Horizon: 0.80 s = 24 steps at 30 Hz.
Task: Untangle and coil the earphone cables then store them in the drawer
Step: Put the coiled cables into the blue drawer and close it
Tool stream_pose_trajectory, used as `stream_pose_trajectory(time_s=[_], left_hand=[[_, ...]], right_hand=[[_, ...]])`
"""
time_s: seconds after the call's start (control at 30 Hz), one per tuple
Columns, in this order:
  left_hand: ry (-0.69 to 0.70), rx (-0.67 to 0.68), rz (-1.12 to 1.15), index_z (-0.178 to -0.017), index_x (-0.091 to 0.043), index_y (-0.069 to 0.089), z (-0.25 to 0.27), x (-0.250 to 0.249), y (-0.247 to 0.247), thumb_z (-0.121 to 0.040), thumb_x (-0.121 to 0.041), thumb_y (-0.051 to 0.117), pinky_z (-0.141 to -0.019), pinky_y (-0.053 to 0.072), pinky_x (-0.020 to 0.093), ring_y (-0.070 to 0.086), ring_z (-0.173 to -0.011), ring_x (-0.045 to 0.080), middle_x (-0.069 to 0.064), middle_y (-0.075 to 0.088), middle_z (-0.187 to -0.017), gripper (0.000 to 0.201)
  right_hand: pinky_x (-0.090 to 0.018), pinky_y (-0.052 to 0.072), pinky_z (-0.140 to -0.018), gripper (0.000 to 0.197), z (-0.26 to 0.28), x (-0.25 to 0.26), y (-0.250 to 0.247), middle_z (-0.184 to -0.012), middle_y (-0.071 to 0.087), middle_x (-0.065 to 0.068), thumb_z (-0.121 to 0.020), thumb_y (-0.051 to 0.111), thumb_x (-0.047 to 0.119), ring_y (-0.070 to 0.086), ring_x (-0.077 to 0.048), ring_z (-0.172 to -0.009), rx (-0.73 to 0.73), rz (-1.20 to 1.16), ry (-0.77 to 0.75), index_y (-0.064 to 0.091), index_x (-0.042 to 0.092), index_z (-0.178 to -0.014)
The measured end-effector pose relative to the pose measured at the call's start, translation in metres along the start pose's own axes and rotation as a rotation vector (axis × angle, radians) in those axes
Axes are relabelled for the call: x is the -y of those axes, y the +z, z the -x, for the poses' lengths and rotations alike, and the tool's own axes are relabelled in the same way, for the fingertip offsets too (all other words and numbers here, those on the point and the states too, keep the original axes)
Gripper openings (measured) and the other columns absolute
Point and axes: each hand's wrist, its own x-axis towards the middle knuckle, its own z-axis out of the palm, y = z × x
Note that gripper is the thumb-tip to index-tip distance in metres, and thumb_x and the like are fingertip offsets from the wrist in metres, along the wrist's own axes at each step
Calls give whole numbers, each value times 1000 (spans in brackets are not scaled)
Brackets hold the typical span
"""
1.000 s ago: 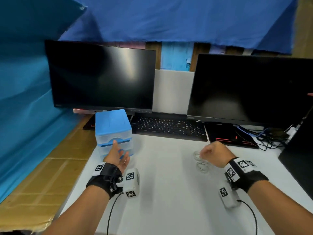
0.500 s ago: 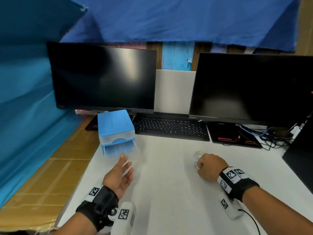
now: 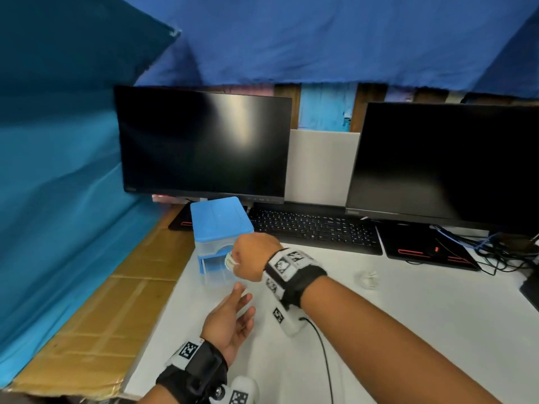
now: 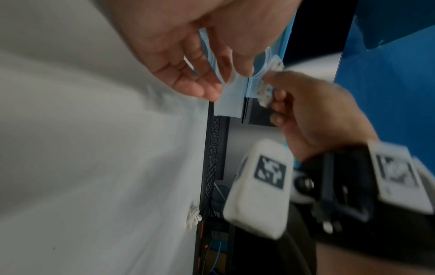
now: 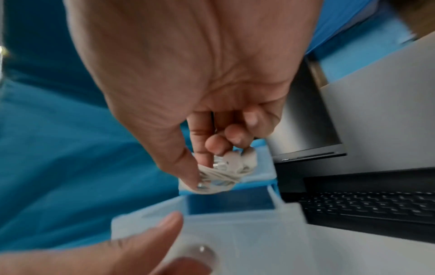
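Observation:
A small blue drawer unit (image 3: pixel 221 225) stands at the table's left, and its translucent lower drawer (image 3: pixel 217 272) is pulled out. My right hand (image 3: pixel 236 259) hovers over that open drawer, thumb and fingers pinching a coiled white earphone cable (image 3: pixel 229 260); the coil (image 5: pixel 221 174) shows clearly in the right wrist view. My left hand (image 3: pixel 243 298) lies just in front of the drawer (image 4: pixel 229 98), fingers relaxed and holding nothing. A second white earphone bundle (image 3: pixel 368 279) sits on the table to the right.
Two dark monitors (image 3: pixel 204 144) stand behind a black keyboard (image 3: pixel 315 228). A black pad (image 3: pixel 423 249) and loose cables (image 3: pixel 495 252) lie at the back right. Blue cloth (image 3: pixel 58 185) and brown cardboard (image 3: pixel 96 316) border the white table (image 3: pixel 408 330) on the left.
My right hand has carried the coiled earphones left across the table to above the drawer. The lower drawer has been pulled out, and my left hand has drawn back from the unit.

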Motion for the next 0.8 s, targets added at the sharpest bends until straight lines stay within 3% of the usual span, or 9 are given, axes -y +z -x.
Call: stream_pose_trajectory(time_s=[0.1,0.2,0.27,0.33,0.5,0.67,0.8], left_hand=[[3,-8,6,-110,-17,67,-1,2,-2,-93,-35,58,-51,49,22,59,-68,13,-1,69,-94,26],[-1,-8,4,-111,-16,67,-4,3,-5,-94,-32,58,-50,50,22,58,-66,13,-1,69,-92,25],[-2,-5,-2,-111,-19,66,-6,2,-6,-94,-34,57,-52,50,22,59,-70,13,-2,69,-100,25],[-4,-5,-6,-111,-18,64,-7,-1,-5,-93,-37,58,-57,50,23,60,-76,14,-1,68,-105,27],[-49,-20,44,-109,-16,57,-20,-16,2,-91,-38,60,-60,48,28,61,-78,16,3,65,-96,29],[-67,-56,135,-114,-15,51,-46,-34,15,-93,-44,55,-43,51,18,58,-72,13,-1,65,-90,37],[-92,-99,160,-116,-14,51,-56,-34,18,-89,-53,55,-48,51,23,58,-70,13,-2,60,-82,48]], right_hand=[[-29,40,-55,27,-10,18,13,-59,43,-1,-84,60,11,49,-21,-60,34,119,-14,43,13,-63],[-30,46,-59,22,-14,16,18,-63,49,-1,-85,61,11,52,-22,-65,77,105,-4,47,13,-68],[-32,56,-67,7,-13,4,14,-85,68,-5,-84,62,13,64,-24,-78,46,-12,18,67,10,-80],[-36,56,-84,17,-9,-18,3,-107,71,2,-86,62,19,67,-21,-96,-54,-156,57,73,19,-99],[-31,56,-81,4,23,-94,-24,-71,63,16,-83,71,25,67,-15,-81,-243,-400,242,74,25,-80],[-33,58,-77,20,63,-172,-16,-66,68,12,-80,71,17,68,-18,-75,-282,-413,441,71,24,-62],[-33,57,-81,17,92,-218,-2,-80,73,4,-79,72,20,69,-20,-82,-228,-333,578,71,27,-64]])
